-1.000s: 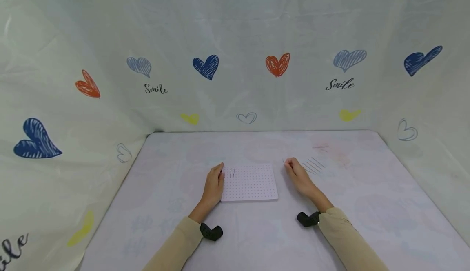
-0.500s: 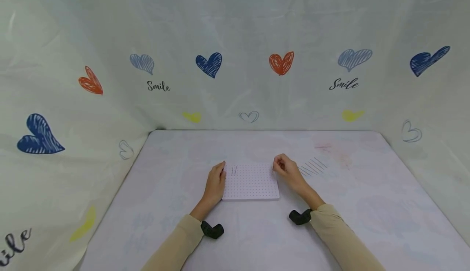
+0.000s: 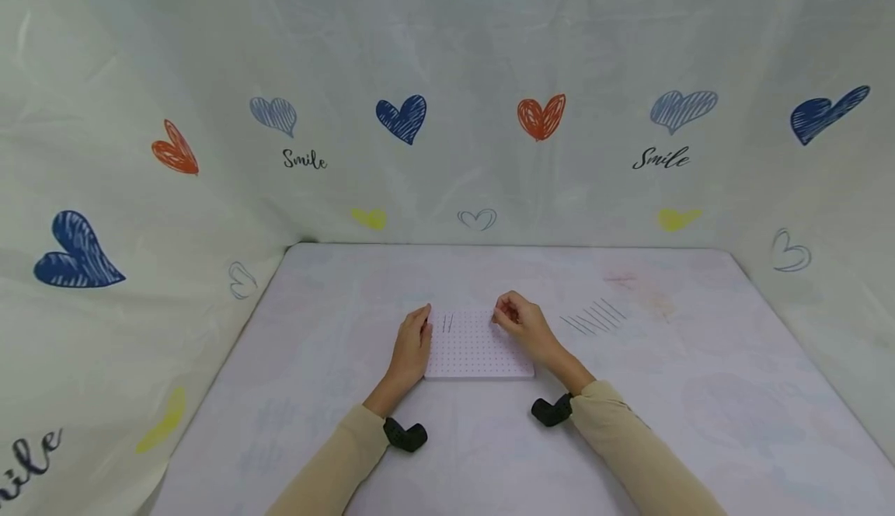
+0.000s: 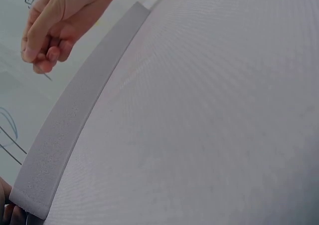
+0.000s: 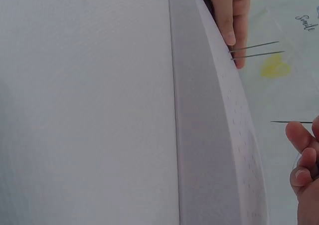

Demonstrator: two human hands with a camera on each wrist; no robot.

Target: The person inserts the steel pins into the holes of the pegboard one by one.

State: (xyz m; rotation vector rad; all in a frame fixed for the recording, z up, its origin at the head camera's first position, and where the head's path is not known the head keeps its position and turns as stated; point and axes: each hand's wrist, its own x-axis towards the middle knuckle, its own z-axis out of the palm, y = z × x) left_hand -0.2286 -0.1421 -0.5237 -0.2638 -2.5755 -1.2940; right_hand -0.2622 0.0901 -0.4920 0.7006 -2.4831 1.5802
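Right hand (image 3: 520, 320) pinches a thin dark metal pin (image 5: 291, 121) over the white dotted foam board (image 3: 478, 349).
Left hand (image 3: 411, 345) rests on the board's left edge, fingers straight — two pins (image 3: 447, 322) stand near it; loose pins (image 3: 593, 317) lie right, on the pale table (image 3: 699, 392).

A white foam board (image 3: 478, 345) lies flat on the table, a thick rectangular slab whose top is dotted with a regular grid of small holes; the left hand (image 3: 409, 349) rests along its left edge, fingers straight against the side. Just right of that hand's fingertips, two thin dark needles (image 3: 447, 322) stand upright in the board's far left corner, side by side and close together. Over the far edge of the board, the right hand (image 3: 520, 320) pinches another thin needle (image 5: 291, 121) between curled fingers. To the right of that hand, a row of loose needles (image 3: 593, 317) lies flat and parallel on the table, apart from the board.
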